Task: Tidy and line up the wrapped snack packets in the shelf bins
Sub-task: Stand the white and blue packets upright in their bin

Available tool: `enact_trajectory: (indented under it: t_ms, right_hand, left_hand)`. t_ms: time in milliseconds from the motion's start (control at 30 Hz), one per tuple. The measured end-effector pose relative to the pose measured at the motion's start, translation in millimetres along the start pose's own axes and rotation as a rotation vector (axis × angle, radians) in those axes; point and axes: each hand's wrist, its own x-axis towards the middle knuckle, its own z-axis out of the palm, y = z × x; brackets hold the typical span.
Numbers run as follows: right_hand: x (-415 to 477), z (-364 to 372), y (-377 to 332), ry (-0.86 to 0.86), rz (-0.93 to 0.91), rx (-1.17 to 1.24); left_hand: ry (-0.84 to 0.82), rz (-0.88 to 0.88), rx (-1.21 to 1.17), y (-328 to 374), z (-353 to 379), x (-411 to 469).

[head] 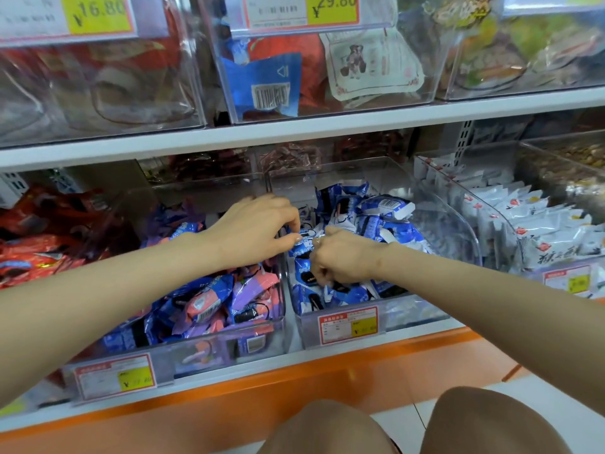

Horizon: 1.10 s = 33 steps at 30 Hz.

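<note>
Knees (327,427) face the shelf (229,139). Left hand (258,229) and right hand (343,257) each seem to pinch blue packets (386,208) in the middle bin (422,311): light, crinkly, slippery; best gripped by sealed ends.

The right hand (343,257) curled down into the blue packets (376,221), so its fingertips were hidden and its grip could not be told. The print on the near tags (348,324) was too small to read. The top tags (330,9) were cut by the upper edge. The red packets (29,253) at left ran out of the picture. The contents of the far right bin (576,165) were too blurred to tell. The dark packets (212,165) far behind were blurred too. The knees (327,427) were cut by the lower edge.
</note>
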Motion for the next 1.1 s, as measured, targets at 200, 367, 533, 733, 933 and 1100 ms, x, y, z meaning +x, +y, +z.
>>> enact_trajectory:
  t_ms: [200, 367, 533, 733, 933, 1100]
  right_hand:
    - [-32, -10, 25, 0.447, 0.090, 0.427]
    - [-80, -27, 31, 0.676, 0.293, 0.910]
    - [-115, -32, 49, 0.877, 0.404, 1.152]
    - [-135, -16, 56, 0.893, 0.473, 1.096]
    - [-145, -7, 60, 0.906, 0.529, 1.063]
    - [-147, -9, 59, 0.908, 0.546, 1.045]
  left_hand:
    - [-0.024, 0.034, -0.055, 6, -3, 7]
    - [-0.310, 0.061, -0.058, 20, -4, 21]
    - [-0.815, 0.051, 0.016, 38, 14, 54]
    - [-1.050, -0.036, 0.163, 51, 50, 70]
    - [-1.039, -0.090, 0.053, 50, 53, 71]
    - [-0.959, -0.117, -0.078, 53, 35, 69]
